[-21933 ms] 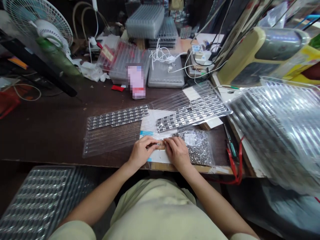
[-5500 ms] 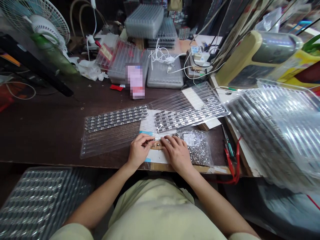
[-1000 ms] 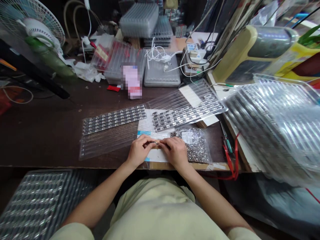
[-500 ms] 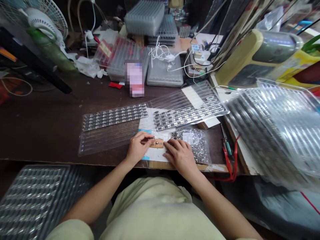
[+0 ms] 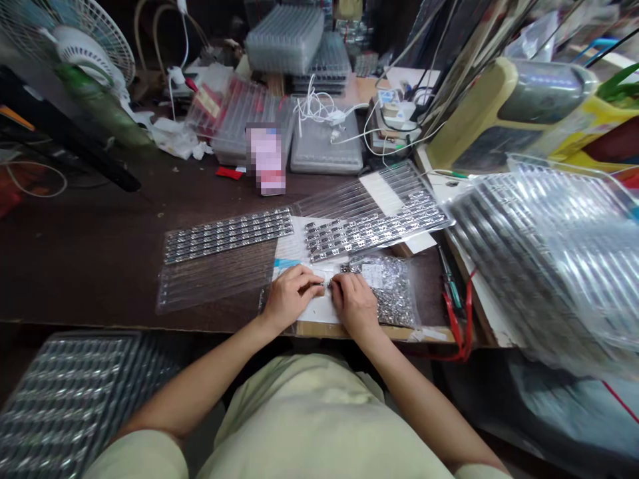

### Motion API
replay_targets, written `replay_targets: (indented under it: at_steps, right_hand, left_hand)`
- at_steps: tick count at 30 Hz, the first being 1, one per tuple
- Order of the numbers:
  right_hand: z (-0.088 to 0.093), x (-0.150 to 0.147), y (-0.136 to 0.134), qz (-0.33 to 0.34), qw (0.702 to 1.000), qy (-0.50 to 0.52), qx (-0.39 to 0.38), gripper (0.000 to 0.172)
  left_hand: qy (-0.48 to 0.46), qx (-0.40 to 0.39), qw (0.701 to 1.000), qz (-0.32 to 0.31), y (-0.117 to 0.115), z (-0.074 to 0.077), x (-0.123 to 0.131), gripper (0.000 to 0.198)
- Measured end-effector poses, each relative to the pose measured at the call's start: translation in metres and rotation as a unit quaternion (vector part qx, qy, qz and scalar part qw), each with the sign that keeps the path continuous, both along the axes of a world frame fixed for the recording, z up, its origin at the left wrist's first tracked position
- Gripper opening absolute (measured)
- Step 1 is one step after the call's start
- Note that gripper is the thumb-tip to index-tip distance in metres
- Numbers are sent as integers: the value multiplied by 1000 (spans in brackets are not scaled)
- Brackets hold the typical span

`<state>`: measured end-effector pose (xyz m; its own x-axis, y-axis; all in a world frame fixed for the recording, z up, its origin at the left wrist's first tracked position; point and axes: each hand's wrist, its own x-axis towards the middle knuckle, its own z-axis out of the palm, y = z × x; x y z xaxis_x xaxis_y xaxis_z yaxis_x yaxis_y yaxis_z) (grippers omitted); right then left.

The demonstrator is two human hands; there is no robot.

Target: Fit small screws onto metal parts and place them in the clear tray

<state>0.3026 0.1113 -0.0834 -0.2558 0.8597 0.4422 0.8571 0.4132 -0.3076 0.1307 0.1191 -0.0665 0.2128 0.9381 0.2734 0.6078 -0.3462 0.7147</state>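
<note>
Over a white sheet (image 5: 317, 310) near the desk's front edge, my left hand (image 5: 292, 297) pinches something small, its thumb and index finger closed. Facing it, my right hand (image 5: 355, 305) has its fingers pressed together on a tiny dark metallic piece. The fingertips of both hands are close together, and what they hold is too small to name. Right beside my right hand lies a clear bag of small metal parts (image 5: 397, 299). Behind the hands is a ribbed plastic tray with rows of metal parts (image 5: 374, 229); another such tray (image 5: 214, 286) is at the left.
A pixelated pink phone-like object (image 5: 267, 159) stands behind the trays. Stacked clear trays (image 5: 544, 246) are at the right, beside a green-handled tool (image 5: 452, 286) and a red strap (image 5: 468, 326). More filled trays (image 5: 64, 399) are at lower left. A fan (image 5: 94, 40) is at back left.
The orange-brown piece between my hands is no longer visible. My left hand has shifted slightly right, my right hand has moved left and its fingers have closed; the fingertips are nearer each other.
</note>
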Motion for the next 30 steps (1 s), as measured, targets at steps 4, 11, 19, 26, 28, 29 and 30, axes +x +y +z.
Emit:
replay_targets:
  at_steps: [4, 11, 19, 26, 28, 29, 30]
  right_hand:
    - [-1, 3, 0, 16, 1000, 21, 5, 20]
    - [-4, 4, -1, 28, 999, 41, -13, 22]
    - [2, 5, 0, 36, 995, 94, -16, 22]
    - [5, -14, 0, 51, 994, 88, -46, 12]
    - [3, -20, 2, 41, 994, 83, -49, 13]
    - [2, -23, 3, 42, 994, 86, -49, 13]
    - [1, -25, 4, 45, 994, 90, -50, 14]
  left_hand:
    - [30, 25, 999, -1, -2, -4, 4, 10]
    - [27, 8, 1000, -10, 1, -4, 4, 8]
    - [-19, 6, 1000, -16, 1, -2, 3, 7]
    - [78, 68, 984, 144, 56, 14, -60, 10]
    - [134, 76, 974, 168, 64, 10, -80, 11]
    - [155, 77, 969, 176, 65, 7, -88, 13]
    - [171, 76, 965, 184, 63, 5, -95, 14]
